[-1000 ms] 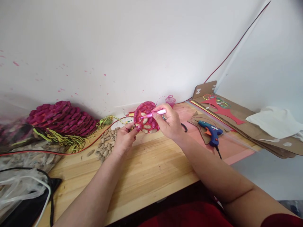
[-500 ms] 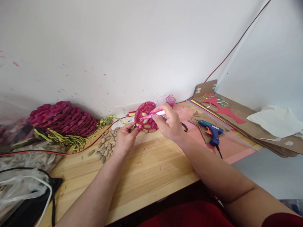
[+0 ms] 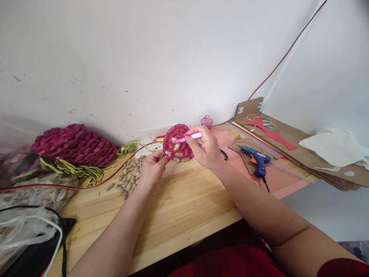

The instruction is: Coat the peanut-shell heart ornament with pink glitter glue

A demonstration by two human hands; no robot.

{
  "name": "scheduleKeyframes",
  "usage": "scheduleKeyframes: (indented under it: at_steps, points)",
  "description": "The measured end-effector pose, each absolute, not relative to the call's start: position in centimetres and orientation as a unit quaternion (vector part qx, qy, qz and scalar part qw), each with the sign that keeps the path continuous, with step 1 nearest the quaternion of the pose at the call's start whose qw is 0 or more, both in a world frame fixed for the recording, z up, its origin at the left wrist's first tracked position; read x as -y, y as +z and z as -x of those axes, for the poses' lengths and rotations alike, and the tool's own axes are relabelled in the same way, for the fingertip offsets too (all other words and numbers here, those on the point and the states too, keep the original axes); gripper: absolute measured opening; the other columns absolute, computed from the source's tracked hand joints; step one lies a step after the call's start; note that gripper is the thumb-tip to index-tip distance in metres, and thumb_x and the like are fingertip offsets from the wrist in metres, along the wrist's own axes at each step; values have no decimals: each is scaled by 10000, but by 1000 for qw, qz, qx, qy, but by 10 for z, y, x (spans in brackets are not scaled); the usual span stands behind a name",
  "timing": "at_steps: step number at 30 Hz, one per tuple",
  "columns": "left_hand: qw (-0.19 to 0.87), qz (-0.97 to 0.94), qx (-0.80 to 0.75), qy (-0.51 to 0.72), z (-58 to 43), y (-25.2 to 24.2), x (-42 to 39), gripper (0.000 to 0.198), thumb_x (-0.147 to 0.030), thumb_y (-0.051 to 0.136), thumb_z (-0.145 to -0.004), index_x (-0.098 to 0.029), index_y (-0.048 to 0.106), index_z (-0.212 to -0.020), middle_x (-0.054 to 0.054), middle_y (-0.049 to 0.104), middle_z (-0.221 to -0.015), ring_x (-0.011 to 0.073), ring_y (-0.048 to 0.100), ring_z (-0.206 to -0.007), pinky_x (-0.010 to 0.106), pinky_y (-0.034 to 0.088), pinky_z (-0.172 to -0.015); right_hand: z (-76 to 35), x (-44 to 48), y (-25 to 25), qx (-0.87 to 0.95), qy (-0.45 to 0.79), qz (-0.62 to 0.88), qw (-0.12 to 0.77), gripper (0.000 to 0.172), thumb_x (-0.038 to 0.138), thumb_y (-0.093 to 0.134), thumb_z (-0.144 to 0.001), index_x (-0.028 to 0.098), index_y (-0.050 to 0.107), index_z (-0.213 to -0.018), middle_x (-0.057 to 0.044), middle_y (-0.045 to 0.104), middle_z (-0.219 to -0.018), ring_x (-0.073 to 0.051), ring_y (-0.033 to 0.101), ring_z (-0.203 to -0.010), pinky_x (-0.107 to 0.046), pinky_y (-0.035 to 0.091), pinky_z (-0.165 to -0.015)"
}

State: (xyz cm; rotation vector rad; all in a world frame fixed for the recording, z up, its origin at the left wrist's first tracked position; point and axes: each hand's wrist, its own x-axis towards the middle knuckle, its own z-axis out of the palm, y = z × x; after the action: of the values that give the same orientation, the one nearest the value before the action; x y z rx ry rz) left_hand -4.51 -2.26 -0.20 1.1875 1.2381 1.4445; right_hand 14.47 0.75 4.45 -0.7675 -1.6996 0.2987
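Between thumb and fingers, my left hand grips the lower left edge of a round red disc covered in peanuts. Many of its peanuts are magenta; several in the middle and along the bottom are bare tan. My right hand is closed around a slim white and pink paintbrush, pointing left. The pink end lies over the disc's middle; whether it touches a peanut I cannot tell. Loose peanuts lie on the table by my left wrist.
Finished-looking magenta discs are stacked at the left, with yellow-green cords. A pink paint cup stands by the wall. A blue glue gun rests on cardboard at right. A red cable crosses the left side.
The brush and my right hand have shifted very slightly over the disc. My left hand keeps its hold, and the whole view has moved a little.
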Motion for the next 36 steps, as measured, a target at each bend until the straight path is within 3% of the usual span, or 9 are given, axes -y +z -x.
scheduleKeyframes:
  at_steps: [6,13,20,24,30,36]
  points:
    - [476,-422,-485,600,42,2,25,515,-488,936,-564,-156,819,-939,-42,516,-586,53,228,-471,249,144,-462,-143,-6,44,739,140,295,589,84,316,623,-968,241,631,-933,-22,721,-921,-188,652,-891,-360,489,-841]
    - [465,-417,-495,604,41,5,25,481,-466,933,-558,-150,827,-904,-29,573,-599,54,237,-473,253,148,-474,-141,-3,46,770,69,280,569,60,259,630,-955,241,634,-898,-19,725,-880,-200,634,-881,-372,455,-806]
    - [409,-466,-499,605,45,0,23,333,-438,902,-645,-193,831,-860,22,676,-641,146,487,-579,271,316,-541,-141,-1,47,783,67,267,559,64,258,628,-958,240,635,-898,-15,722,-864,-196,620,-872,-364,451,-804]
    - [406,-466,-492,613,46,-1,22,323,-439,896,-661,-202,828,-869,27,680,-638,169,528,-613,278,351,-561,-140,-1,47,788,63,269,550,79,249,635,-955,235,632,-877,-14,716,-838,-196,609,-855,-363,442,-798]
    - [428,-450,-489,613,42,3,24,310,-426,905,-636,-186,820,-813,-2,616,-593,109,389,-529,264,268,-520,-141,-1,47,788,69,265,552,79,265,627,-963,238,637,-889,-17,718,-850,-197,614,-862,-364,444,-805]
    - [456,-409,-496,615,41,4,25,408,-426,924,-592,-170,835,-897,-29,566,-596,57,220,-483,255,140,-472,-142,-2,47,777,55,287,558,82,269,619,-962,238,640,-889,-23,729,-868,-207,627,-887,-382,438,-816]
